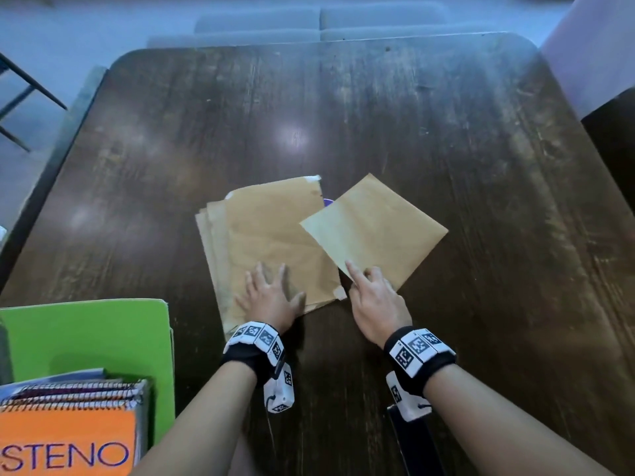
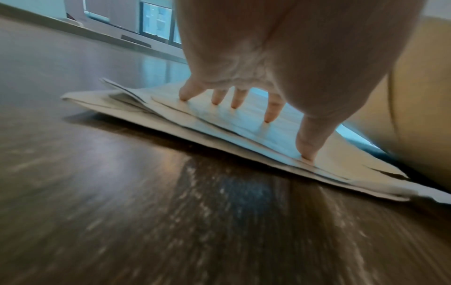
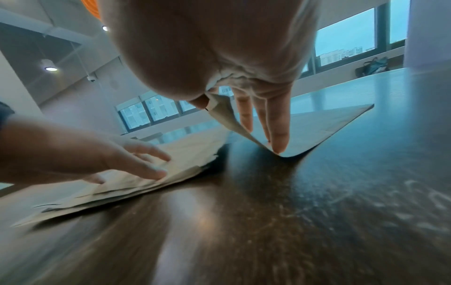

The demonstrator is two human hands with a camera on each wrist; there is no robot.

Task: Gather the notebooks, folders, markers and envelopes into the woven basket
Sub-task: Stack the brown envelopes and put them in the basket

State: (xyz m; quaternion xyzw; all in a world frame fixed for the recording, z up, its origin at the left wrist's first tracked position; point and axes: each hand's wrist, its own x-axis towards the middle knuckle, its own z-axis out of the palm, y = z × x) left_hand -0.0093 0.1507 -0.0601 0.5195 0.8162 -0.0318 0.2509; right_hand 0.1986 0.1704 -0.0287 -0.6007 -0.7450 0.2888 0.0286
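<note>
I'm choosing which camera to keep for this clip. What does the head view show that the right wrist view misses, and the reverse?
Head only: the green folder and the orange STENO notebook at lower left.

Right wrist only: the right hand pinching the loose envelope by its raised corner, thumb beneath.

Both: the left hand pressing flat on the envelope stack on the dark table.

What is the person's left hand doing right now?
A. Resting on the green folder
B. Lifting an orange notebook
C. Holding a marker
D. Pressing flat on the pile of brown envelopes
D: the left hand lies with fingers spread flat on the stack of brown envelopes, while the right hand pinches the corner of a separate envelope beside it.
</note>
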